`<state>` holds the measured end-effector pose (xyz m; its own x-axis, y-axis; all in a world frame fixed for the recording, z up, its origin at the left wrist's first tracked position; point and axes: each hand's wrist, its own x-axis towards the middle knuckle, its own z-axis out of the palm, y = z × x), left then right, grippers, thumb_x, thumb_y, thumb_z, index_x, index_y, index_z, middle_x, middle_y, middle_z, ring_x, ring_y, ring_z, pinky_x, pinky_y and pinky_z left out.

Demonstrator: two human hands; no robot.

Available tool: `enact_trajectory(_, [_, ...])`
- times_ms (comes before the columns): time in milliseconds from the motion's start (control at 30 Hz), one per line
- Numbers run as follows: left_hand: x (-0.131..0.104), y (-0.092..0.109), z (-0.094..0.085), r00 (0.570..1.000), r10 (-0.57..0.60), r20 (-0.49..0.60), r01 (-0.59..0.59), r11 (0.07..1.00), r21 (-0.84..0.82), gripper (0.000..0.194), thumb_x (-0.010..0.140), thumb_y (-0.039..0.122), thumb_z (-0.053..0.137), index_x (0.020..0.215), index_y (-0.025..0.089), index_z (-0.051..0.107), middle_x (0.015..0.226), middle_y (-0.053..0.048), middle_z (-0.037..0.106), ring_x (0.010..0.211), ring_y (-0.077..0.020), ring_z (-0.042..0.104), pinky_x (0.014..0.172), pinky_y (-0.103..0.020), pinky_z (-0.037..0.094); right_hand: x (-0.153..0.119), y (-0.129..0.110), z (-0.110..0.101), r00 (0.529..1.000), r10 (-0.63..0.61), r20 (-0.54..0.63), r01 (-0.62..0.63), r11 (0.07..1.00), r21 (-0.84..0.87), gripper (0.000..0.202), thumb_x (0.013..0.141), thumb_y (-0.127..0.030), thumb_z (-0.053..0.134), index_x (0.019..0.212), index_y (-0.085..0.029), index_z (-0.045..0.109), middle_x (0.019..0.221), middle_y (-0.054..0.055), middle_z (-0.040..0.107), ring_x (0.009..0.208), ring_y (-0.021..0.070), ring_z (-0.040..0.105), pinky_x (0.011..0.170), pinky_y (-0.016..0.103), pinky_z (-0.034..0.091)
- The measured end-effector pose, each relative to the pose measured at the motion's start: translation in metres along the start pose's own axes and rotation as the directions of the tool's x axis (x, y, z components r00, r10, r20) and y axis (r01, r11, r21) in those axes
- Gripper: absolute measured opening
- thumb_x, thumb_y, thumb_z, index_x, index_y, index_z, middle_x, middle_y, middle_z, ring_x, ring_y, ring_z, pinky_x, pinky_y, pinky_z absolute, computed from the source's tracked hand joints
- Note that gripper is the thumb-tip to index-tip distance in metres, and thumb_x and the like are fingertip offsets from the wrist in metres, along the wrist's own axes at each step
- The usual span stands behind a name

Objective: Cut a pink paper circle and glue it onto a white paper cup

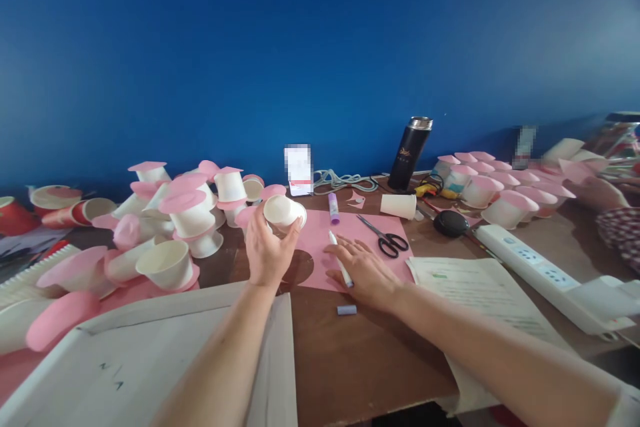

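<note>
A white paper cup [283, 211] is tilted in my left hand [270, 243], whose fingers and thumb wrap round its sides. My right hand [365, 270] is low over the pink paper sheet [320, 240], its thumb and fingers closed about a slim white marker [344, 270]. A small grey-blue marker cap [347, 310] lies on the table just in front of that hand. Black-handled scissors [393, 244] and a purple glue stick [334, 208] rest on the sheet beyond it.
At left, paper cups with pink paper discs [187, 200] are piled; more pink-topped cups [480, 190] stand at right. A black thermos [411, 153], a phone [299, 170], a lying cup [399, 206], a power strip [530, 260] and another person's sleeve [620, 230] are also there.
</note>
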<state>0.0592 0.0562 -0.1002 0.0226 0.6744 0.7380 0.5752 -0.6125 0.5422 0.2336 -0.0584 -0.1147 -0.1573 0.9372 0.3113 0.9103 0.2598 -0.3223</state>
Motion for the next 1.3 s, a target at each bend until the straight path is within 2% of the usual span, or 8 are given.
enact_trajectory(167, [0.0,-0.004,0.001,1.0,0.003,0.012,-0.003,1.0,0.01,0.065,0.075,0.052,0.065,0.124,0.016,0.045,0.118,-0.016,0.059,0.11,-0.029,0.056,0.091,-0.04,0.045,0.015,0.004,0.016,1.0,0.023,0.014,-0.022,0.999,-0.048,0.042,0.091,-0.041,0.05,0.128,-0.021,0.048,0.144,0.017,0.043,0.136,0.0275,0.036,0.111,0.052,0.027])
enact_trajectory(467, [0.001,-0.004,0.001,0.999,-0.001,0.047,0.003,1.0,-0.028,0.065,0.075,0.051,0.065,0.125,0.016,0.044,0.12,-0.016,0.059,0.111,-0.0292,0.056,0.09,-0.041,0.046,0.018,0.015,0.012,0.987,-0.108,0.122,0.11,0.994,-0.015,0.039,0.09,-0.041,0.05,0.121,-0.017,0.054,0.134,0.016,0.055,0.126,0.0264,0.049,0.111,0.048,0.028])
enact_trajectory(733, [0.006,-0.002,-0.008,0.962,0.023,0.274,0.012,0.992,-0.124,0.063,0.074,0.046,0.067,0.127,0.019,0.043,0.123,-0.013,0.057,0.114,-0.0288,0.054,0.092,-0.043,0.045,-0.001,0.028,-0.014,0.954,-0.245,0.171,0.231,0.968,0.101,0.039,0.088,-0.036,0.054,0.124,-0.021,0.054,0.127,0.012,0.059,0.119,0.0252,0.053,0.105,0.045,0.037])
enact_trajectory(867, [0.009,-0.002,-0.012,0.904,0.032,0.425,0.045,0.984,-0.17,0.061,0.075,0.043,0.067,0.127,0.023,0.044,0.126,-0.011,0.056,0.116,-0.0284,0.054,0.093,-0.044,0.045,-0.008,0.031,-0.027,0.968,-0.19,0.163,0.151,0.962,0.229,0.042,0.086,-0.036,0.059,0.126,-0.026,0.054,0.122,0.009,0.063,0.113,0.0247,0.057,0.098,0.042,0.043])
enact_trajectory(933, [0.01,0.0,-0.014,0.881,0.039,0.471,0.055,0.981,-0.185,0.06,0.075,0.044,0.066,0.127,0.024,0.045,0.129,-0.01,0.055,0.117,-0.0284,0.053,0.095,-0.044,0.044,-0.005,0.028,-0.034,0.986,-0.123,0.111,0.086,0.953,0.29,0.037,0.087,-0.034,0.057,0.123,-0.029,0.056,0.116,0.006,0.066,0.107,0.0238,0.061,0.095,0.041,0.045])
enact_trajectory(1033, [0.011,0.003,-0.015,0.854,0.008,0.52,0.087,0.984,-0.158,0.063,0.072,0.046,0.068,0.128,0.024,0.046,0.125,-0.01,0.058,0.115,-0.0295,0.054,0.094,-0.045,0.044,0.011,0.014,-0.046,0.992,0.008,-0.126,0.046,0.903,0.427,0.029,0.091,-0.034,0.05,0.118,-0.029,0.059,0.111,0.005,0.067,0.098,0.0219,0.063,0.09,0.039,0.047])
enact_trajectory(1133, [0.011,0.006,-0.016,0.816,-0.03,0.577,0.113,0.988,-0.108,0.063,0.07,0.044,0.071,0.126,0.025,0.049,0.117,-0.009,0.062,0.108,-0.0302,0.058,0.087,-0.044,0.048,0.031,-0.004,-0.051,0.901,0.204,-0.384,0.097,0.766,0.635,0.029,0.094,-0.037,0.045,0.119,-0.027,0.057,0.099,0.005,0.068,0.083,0.0179,0.064,0.079,0.035,0.051])
enact_trajectory(1300, [0.007,0.01,-0.015,0.742,-0.008,0.67,0.125,0.984,-0.128,0.058,0.069,0.039,0.071,0.122,0.026,0.051,0.115,-0.008,0.063,0.101,-0.0284,0.062,0.085,-0.043,0.049,0.042,-0.013,-0.033,0.789,0.337,-0.514,0.114,0.742,0.661,0.029,0.092,-0.039,0.05,0.118,-0.027,0.059,0.095,0.005,0.066,0.076,0.0166,0.061,0.074,0.034,0.051])
